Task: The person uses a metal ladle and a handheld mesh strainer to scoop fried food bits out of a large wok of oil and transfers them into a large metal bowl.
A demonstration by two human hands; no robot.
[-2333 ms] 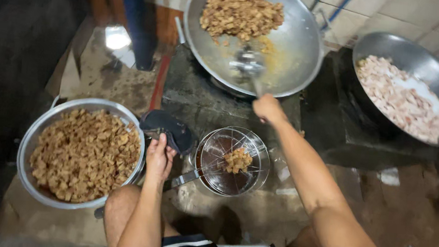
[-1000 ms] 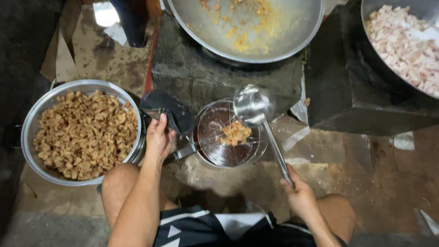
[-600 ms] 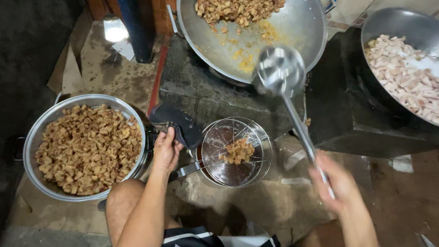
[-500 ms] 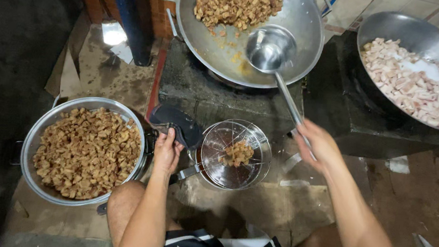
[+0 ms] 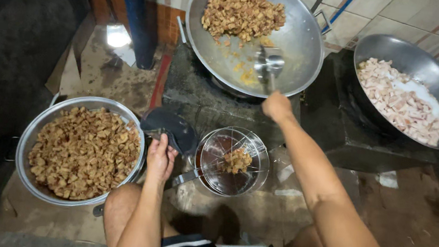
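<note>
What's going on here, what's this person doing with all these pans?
A person sits by two woks. Their right hand holds a metal ladle reaching into the near wok, where browned fried pieces are piled at the far side. Their left hand grips the handle of a wire strainer holding a few pieces. A big bowl is full; the other wok holds pale pieces.

Probably a rough cooking area: woks on stoves, tiled wall, concrete floor.

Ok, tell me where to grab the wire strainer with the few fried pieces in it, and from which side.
Probably by its handle, coming from the lower left. The wire strainer is a round mesh bowl, and that handle is its only solid part, sticking out toward the left hand near it.
</note>
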